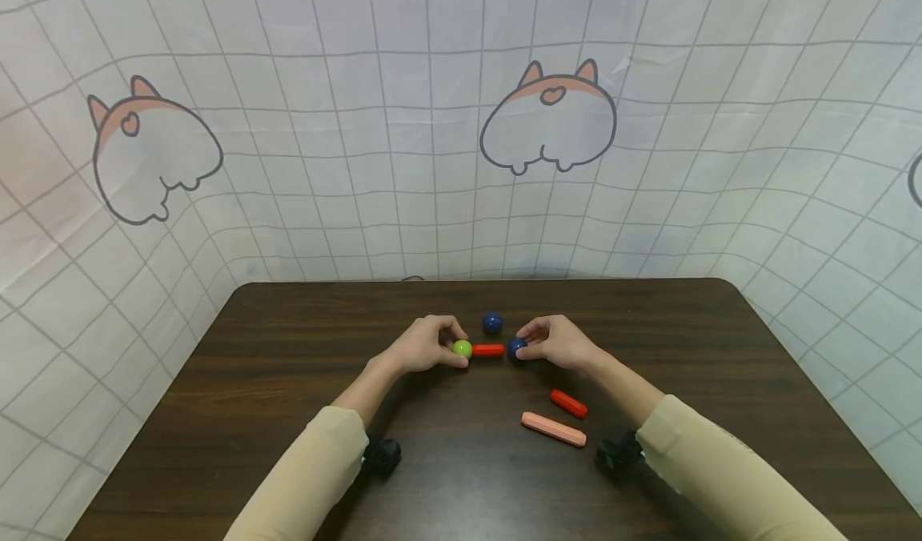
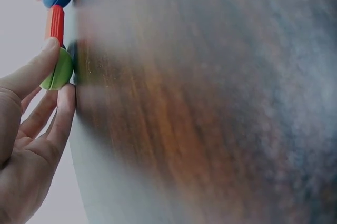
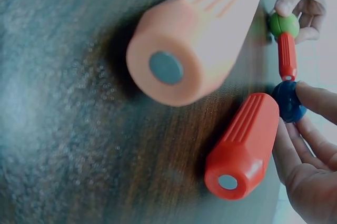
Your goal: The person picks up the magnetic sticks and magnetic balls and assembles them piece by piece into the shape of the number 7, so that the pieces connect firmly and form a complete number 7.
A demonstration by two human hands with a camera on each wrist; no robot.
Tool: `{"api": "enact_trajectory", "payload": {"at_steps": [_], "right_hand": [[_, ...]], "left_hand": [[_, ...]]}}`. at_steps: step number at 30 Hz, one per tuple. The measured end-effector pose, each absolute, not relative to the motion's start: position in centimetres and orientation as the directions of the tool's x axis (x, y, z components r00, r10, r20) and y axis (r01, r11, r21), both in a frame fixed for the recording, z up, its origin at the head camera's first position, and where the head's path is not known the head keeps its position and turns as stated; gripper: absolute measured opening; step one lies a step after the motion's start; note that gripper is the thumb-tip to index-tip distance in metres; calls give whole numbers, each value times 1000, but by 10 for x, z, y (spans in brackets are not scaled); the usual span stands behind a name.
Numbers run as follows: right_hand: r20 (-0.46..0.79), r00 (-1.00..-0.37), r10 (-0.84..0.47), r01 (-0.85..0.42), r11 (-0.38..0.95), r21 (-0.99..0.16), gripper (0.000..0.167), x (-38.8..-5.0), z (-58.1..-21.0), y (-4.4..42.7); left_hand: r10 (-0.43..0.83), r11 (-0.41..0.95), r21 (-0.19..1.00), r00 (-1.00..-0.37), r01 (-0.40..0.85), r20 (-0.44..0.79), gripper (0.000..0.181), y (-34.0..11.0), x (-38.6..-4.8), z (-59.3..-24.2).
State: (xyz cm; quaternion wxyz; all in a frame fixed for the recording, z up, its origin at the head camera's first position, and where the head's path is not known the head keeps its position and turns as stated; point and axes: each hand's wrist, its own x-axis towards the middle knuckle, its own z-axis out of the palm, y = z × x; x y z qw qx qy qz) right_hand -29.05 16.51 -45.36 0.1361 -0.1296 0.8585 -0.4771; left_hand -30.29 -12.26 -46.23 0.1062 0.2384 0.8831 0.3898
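Note:
My left hand pinches a lime-green ball between thumb and fingers. A short red magnetic rod meets that ball at one end and lies level across the table. On the other side, my right hand pinches a dark blue ball close to the rod's free end. A sliver of gap shows there in the head view, and the right wrist view shows the rod's metal tip beside the blue ball. Just behind the rod sits a second dark blue ball, untouched.
Nearer the front right lie another red rod and a longer peach rod, both with metal discs in their ends. They rest on a dark wood table. Behind it hangs a white gridded cloth. Black wrist devices sit below both forearms.

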Motion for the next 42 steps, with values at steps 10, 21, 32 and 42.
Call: {"api": "enact_trajectory", "payload": {"at_steps": [10,21,32,42], "right_hand": [[-104,-929,-355,-98,508,-856,28,-288,-450,159],[-100,-934,-343,-90,496,-864,28,-289,-453,158],[-106,-937,-334,-82,504,-860,30,-290,-454,161],[-116,-935,-335,-70,494,-867,33,-291,-454,163]], "left_hand": [[496,583,743,-868,328,-6,31,-122,-304,-459],[482,590,746,-876,308,-20,30,-121,-306,-459],[472,573,775,-880,268,-45,29,-120,-309,-455],[472,526,816,-881,238,-47,28,-119,-312,-462]]}}
